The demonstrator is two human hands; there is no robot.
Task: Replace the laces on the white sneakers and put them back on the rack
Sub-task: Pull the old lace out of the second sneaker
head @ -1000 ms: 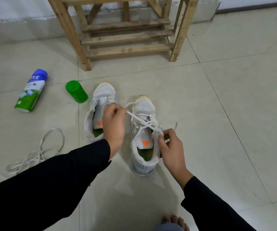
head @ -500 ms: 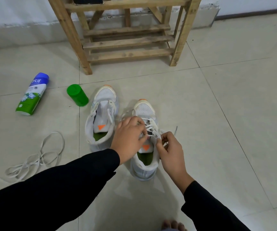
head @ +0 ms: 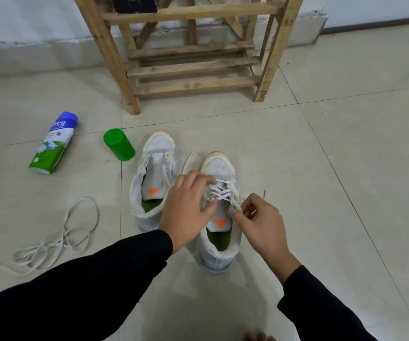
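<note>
Two white sneakers with orange toe tips stand side by side on the tiled floor. The left sneaker (head: 155, 183) has no lace and its tongue is pulled open. The right sneaker (head: 219, 230) is partly laced with a white lace (head: 220, 193). My left hand (head: 188, 207) lies on the left side of that shoe, fingers spread over the lace crossings. My right hand (head: 260, 222) pinches the lace end at the shoe's right eyelets. A loose white lace (head: 58, 239) lies tangled on the floor to the left.
A wooden shoe rack (head: 193, 57) stands ahead against the wall, a dark object on its upper shelf. A blue, white and green spray can (head: 53, 143) lies on its side at left, beside its green cap (head: 119, 147). My bare toes (head: 258, 337) show at the bottom edge.
My left hand let go of the lace it held up over the left sneaker and came down onto the right sneaker's lacing. My right hand stayed at the right eyelets.
</note>
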